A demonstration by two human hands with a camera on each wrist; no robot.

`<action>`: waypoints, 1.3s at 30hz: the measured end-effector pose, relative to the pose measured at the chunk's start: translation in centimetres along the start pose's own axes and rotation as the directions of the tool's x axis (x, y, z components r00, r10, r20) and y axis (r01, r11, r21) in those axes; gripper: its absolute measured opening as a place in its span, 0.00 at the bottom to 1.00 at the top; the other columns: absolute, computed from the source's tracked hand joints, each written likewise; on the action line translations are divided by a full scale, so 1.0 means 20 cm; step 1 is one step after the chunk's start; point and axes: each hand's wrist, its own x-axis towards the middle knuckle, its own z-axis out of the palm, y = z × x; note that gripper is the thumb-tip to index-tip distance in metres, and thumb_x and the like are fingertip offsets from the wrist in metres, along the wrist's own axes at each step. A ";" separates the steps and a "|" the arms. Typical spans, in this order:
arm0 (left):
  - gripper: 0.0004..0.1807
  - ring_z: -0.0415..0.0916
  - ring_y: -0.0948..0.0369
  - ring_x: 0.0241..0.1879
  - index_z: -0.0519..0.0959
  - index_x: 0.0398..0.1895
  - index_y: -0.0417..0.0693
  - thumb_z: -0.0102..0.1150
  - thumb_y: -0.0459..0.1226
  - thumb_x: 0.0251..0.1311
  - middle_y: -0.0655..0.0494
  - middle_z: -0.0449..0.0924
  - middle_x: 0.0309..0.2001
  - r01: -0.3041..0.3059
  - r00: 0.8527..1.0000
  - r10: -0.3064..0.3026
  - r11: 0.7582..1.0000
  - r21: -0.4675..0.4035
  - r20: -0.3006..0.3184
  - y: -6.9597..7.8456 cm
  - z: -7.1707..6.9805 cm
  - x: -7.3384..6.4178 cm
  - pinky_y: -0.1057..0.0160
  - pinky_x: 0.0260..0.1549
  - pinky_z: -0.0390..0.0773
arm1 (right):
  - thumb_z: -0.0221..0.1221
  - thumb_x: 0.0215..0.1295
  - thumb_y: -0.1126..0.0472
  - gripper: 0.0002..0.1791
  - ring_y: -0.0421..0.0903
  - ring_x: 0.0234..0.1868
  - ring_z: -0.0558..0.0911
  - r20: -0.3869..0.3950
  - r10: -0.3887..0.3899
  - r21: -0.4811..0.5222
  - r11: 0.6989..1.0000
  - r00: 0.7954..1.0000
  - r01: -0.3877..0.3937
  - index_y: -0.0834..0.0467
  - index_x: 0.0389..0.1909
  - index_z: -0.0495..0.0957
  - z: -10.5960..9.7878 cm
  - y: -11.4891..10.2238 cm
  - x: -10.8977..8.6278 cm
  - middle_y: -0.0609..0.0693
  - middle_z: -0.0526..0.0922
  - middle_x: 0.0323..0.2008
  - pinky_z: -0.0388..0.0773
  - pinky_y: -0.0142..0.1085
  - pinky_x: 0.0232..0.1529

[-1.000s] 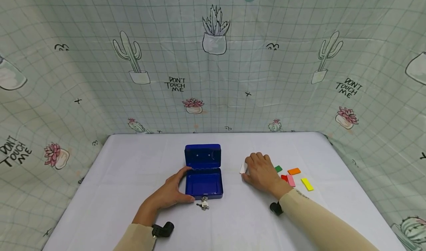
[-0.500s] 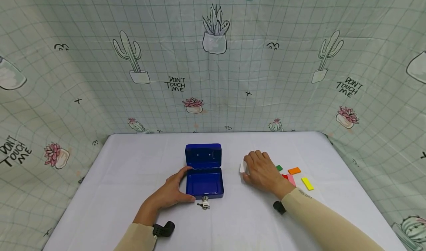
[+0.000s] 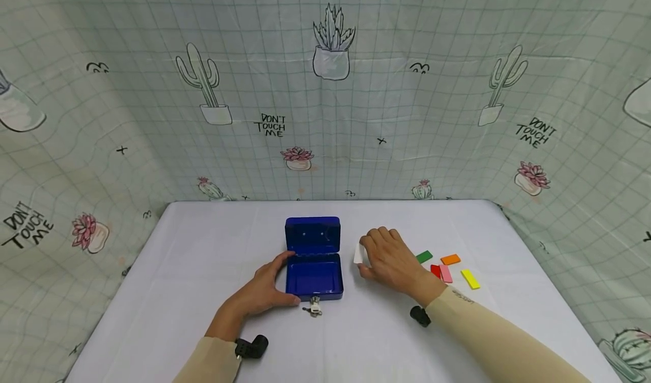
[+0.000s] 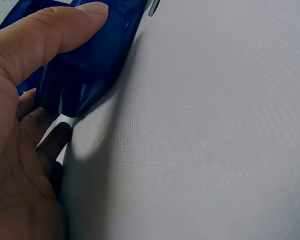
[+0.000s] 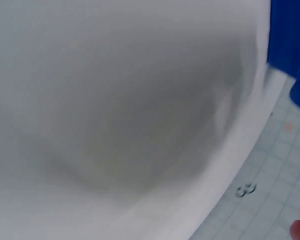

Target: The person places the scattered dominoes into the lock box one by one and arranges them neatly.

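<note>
Nearing box [image 3: 314,277]: right hand [image 3: 390,261], white piece [image 3: 359,254]

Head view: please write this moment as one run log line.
left hand: grips blue box; lid: open; right hand: holds white piece; yellow piece: on table

Right of the blue box [image 3: 314,275]: white piece [image 3: 359,254], partly hidden by right hand [image 3: 390,261]. Nearside of box: keys [image 3: 312,312], too small to count.
</note>
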 end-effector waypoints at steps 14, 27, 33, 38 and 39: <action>0.62 0.53 0.39 0.81 0.57 0.84 0.60 0.85 0.46 0.47 0.41 0.57 0.83 -0.059 0.998 0.061 0.996 -0.073 0.027 -0.01 -0.01 0.01 0.31 0.76 0.56 | 0.66 0.66 0.41 0.27 0.48 0.41 0.73 -0.070 -0.114 0.033 0.993 0.991 0.117 0.60 0.52 0.79 0.00 -0.25 0.21 0.51 0.79 0.42 0.68 0.39 0.39; 0.63 0.52 0.41 0.82 0.56 0.84 0.57 0.86 0.47 0.46 0.42 0.56 0.83 -0.073 0.996 0.078 0.992 -0.100 0.049 -0.01 -0.03 0.02 0.33 0.78 0.53 | 0.64 0.71 0.40 0.25 0.45 0.43 0.76 0.076 -0.155 0.118 0.982 0.985 0.146 0.57 0.54 0.81 0.06 -0.44 0.34 0.48 0.81 0.42 0.75 0.36 0.42; 0.62 0.51 0.42 0.82 0.56 0.84 0.56 0.85 0.46 0.48 0.42 0.55 0.83 -0.067 0.995 0.075 0.990 -0.122 0.062 -0.01 -0.03 0.02 0.33 0.78 0.52 | 0.64 0.72 0.39 0.26 0.45 0.46 0.78 0.116 -0.178 0.141 0.977 0.977 0.161 0.56 0.55 0.82 0.09 -0.47 0.37 0.48 0.82 0.45 0.77 0.38 0.45; 0.62 0.51 0.41 0.82 0.56 0.84 0.57 0.85 0.45 0.48 0.41 0.55 0.83 -0.071 0.995 0.078 0.989 -0.126 0.054 -0.01 -0.03 0.03 0.32 0.78 0.52 | 0.64 0.71 0.38 0.27 0.45 0.47 0.78 0.130 -0.191 0.153 0.973 0.973 0.171 0.56 0.57 0.82 0.10 -0.48 0.38 0.48 0.82 0.46 0.78 0.38 0.46; 0.62 0.51 0.40 0.82 0.56 0.84 0.58 0.86 0.45 0.47 0.41 0.55 0.83 -0.069 0.996 0.076 0.990 -0.123 0.050 -0.01 -0.03 0.03 0.32 0.77 0.52 | 0.64 0.72 0.38 0.27 0.45 0.48 0.78 0.135 -0.192 0.156 0.973 0.972 0.170 0.56 0.57 0.82 0.10 -0.48 0.38 0.48 0.82 0.47 0.78 0.38 0.47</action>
